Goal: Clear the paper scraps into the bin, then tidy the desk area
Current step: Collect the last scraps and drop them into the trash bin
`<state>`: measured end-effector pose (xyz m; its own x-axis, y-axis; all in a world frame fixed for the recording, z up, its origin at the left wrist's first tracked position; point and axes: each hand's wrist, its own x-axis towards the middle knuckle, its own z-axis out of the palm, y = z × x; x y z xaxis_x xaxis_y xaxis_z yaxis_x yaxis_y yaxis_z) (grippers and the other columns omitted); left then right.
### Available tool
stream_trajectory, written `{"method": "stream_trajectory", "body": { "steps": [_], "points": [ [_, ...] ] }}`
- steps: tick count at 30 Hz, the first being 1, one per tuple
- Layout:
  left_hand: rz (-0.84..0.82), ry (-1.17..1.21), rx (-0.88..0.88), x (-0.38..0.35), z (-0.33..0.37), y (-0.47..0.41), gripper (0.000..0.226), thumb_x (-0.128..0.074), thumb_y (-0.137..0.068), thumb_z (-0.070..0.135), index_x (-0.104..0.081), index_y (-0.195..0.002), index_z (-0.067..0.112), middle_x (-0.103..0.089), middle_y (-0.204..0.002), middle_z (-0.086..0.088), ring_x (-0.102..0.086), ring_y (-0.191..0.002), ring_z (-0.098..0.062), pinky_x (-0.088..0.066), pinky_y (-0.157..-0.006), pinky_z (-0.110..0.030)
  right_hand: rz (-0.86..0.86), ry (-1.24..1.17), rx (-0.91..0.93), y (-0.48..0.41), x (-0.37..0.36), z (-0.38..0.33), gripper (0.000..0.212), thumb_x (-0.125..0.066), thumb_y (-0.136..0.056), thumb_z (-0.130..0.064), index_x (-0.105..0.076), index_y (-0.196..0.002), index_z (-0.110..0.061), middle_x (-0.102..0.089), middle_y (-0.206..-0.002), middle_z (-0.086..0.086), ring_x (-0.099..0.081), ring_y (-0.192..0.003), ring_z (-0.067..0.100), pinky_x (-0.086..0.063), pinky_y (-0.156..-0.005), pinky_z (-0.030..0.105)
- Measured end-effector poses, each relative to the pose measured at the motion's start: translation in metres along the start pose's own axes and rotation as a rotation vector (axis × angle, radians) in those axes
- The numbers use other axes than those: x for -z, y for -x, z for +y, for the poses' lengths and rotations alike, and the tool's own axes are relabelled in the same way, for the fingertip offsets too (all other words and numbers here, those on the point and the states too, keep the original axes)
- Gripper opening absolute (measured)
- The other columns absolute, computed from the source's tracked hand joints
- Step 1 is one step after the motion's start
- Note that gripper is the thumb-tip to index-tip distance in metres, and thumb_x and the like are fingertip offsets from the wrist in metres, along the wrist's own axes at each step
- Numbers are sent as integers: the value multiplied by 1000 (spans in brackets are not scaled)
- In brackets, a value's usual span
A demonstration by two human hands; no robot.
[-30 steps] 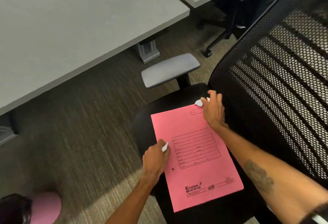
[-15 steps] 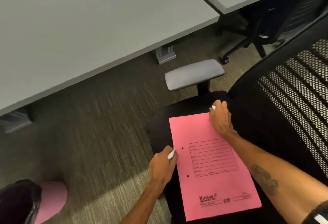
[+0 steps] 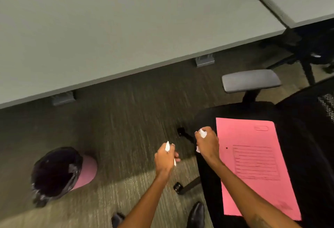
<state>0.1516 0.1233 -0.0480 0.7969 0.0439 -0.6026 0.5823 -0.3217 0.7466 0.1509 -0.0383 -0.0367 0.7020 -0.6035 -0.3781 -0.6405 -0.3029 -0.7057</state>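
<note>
Both hands out over the carpet, between bin and chair. Left hand [image 3: 165, 159] fisted around a white paper scrap [image 3: 167, 146], a sliver poking up past the knuckles and another bit showing at the heel of the palm. Right hand [image 3: 207, 143] likewise balled around a crumpled white scrap [image 3: 202, 133], paper showing at the top of the fist and a little below it; this hand hangs just off the left edge of the chair seat [image 3: 204, 119]. The two hands near each other, not touching. Pink bin [image 3: 85, 171] with a black liner [image 3: 54, 171] stands on the carpet [image 3: 126, 119] to the left of the hands, well clear of them, mouth open and dark inside; contents cannot be made out. Pink file folder [image 3: 253, 164] lies flat on the black chair seat, printed lines faintly visible, motion-blurred. Grey armrest [image 3: 251, 80] above the seat; mesh chair back at the far right edge. Two chair castors [image 3: 178, 186] visible on the carpet under the seat's left edge. Grey desk [image 3: 126, 29] fills the top of the view, its near edge running diagonally above the carpet; a second desk surface at the top right corner. Dark shoes [image 3: 197, 215] at the bottom, below the arms.
</note>
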Motion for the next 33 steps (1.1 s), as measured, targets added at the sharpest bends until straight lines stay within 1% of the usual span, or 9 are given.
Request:
{"method": "stream_trajectory", "body": {
  "steps": [5,7,12,17,20,26,28,30,33],
  "points": [
    [57,8,118,78,-18,-7,14,-61,-93,20,-62,-80,14,-67,-69,-8,-74,-63,-32,-48,-46,-26,-187,-27,-87,54,-72,-38,19,-64,-91,-24,-63,-106,-10,-68,-104,13,-67,-96,33,-54,-89,47],
    [90,13,158,112,-25,-9,11,-62,-91,20,-63,-83,12,-70,-73,-11,-75,-68,-34,-55,-55,-36,-236,-57,-130,78,-103,-53,18,-64,-91,-23,-64,-102,-10,-71,-99,12,-68,-93,31,-54,-87,46],
    [162,14,261,204,-54,-22,21,-61,-89,19,-64,-100,2,-73,-97,-23,-73,-87,-38,-59,-81,-53,-325,-64,-167,139,-179,-93,11,-66,-89,-21,-66,-93,-11,-71,-83,8,-67,-74,23,-50,-69,33],
    [258,-28,336,300,-87,-29,25,-63,-88,23,-67,-103,3,-73,-100,-19,-71,-92,-36,-58,-81,-45,-439,26,-141,191,-258,-130,8,-64,-87,-21,-65,-83,-13,-69,-83,8,-66,-83,29,-47,-69,35],
    [283,-33,389,351,-105,-31,25,-63,-88,22,-68,-105,4,-73,-104,-17,-69,-97,-33,-53,-80,-36,-505,54,-136,219,-302,-148,7,-65,-85,-20,-66,-80,-14,-71,-83,10,-69,-80,29,-45,-54,26],
    [321,11,454,439,-137,-39,24,-63,-87,15,-70,-103,-2,-74,-102,-21,-70,-92,-34,-53,-74,-36,-583,141,-114,267,-383,-182,8,-67,-83,-18,-66,-78,-11,-70,-78,12,-62,-59,18,-32,-29,14],
    [336,50,474,465,-147,-44,23,-62,-88,14,-69,-102,-3,-73,-102,-25,-71,-84,-33,-56,-69,-36,-605,164,-104,282,-407,-194,10,-68,-83,-19,-66,-78,-11,-70,-80,13,-60,-58,18,-32,-29,14],
    [368,102,494,489,-155,-53,24,-65,-88,14,-68,-106,-1,-72,-105,-24,-71,-91,-35,-62,-76,-43,-618,156,-112,295,-431,-208,12,-69,-83,-19,-63,-75,-12,-69,-81,14,-61,-60,20,-37,-32,15],
    [392,133,523,521,-160,-68,28,-69,-85,13,-66,-112,3,-68,-112,-21,-70,-95,-36,-63,-71,-51,-632,161,-114,306,-464,-227,11,-69,-84,-21,-65,-80,-11,-71,-90,17,-67,-80,30,-54,-58,30]
  ]
}}
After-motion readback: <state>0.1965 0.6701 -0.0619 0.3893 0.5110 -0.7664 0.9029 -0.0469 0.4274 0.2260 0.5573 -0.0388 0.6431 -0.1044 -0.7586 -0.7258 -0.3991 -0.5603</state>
